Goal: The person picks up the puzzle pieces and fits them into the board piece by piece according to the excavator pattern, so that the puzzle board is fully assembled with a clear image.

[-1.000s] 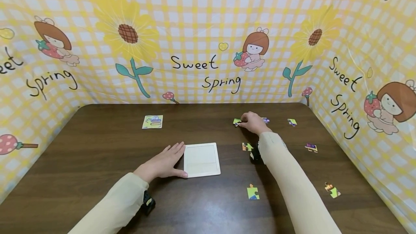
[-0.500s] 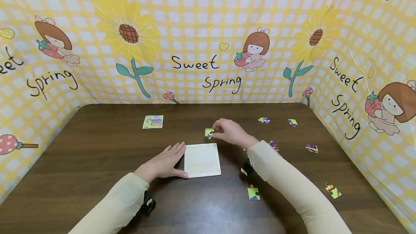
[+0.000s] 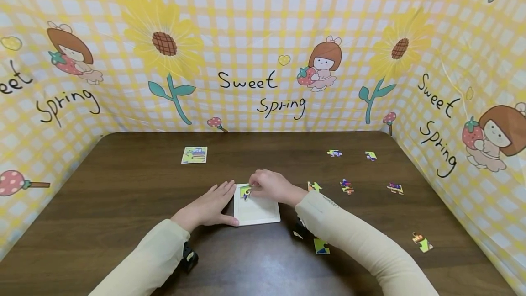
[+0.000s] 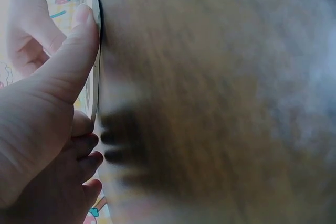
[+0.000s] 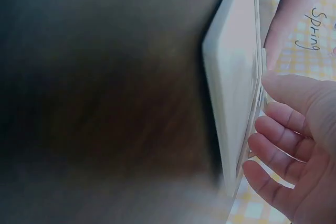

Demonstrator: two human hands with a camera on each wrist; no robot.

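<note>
A square white puzzle tray (image 3: 259, 213) lies on the dark wooden table in the head view. Along its left edge rests my left hand (image 3: 204, 208), fingers straight, thumb at the near left corner. In the left wrist view, that thumb (image 4: 79, 51) lies along the tray's side. My right hand (image 3: 274, 188) is over the tray's far side, pinching a green, yellow and purple jigsaw piece (image 3: 245, 193) at the far left corner. The right wrist view shows the right thumb (image 5: 294, 92) and fingertips at the tray's rim; there the piece is mostly hidden.
Several loose jigsaw pieces lie to the right, among them a purple one (image 3: 395, 188), an orange and green one (image 3: 422, 242) and a green one (image 3: 322, 246) near the right forearm. A square picture card (image 3: 194, 155) lies at the back left. Checked cloth (image 3: 255, 26) surrounds the table.
My right hand has carried the jigsaw piece from the back right, leftward and nearer, onto the tray's far left corner. The left hand has stayed at the tray's edge.
</note>
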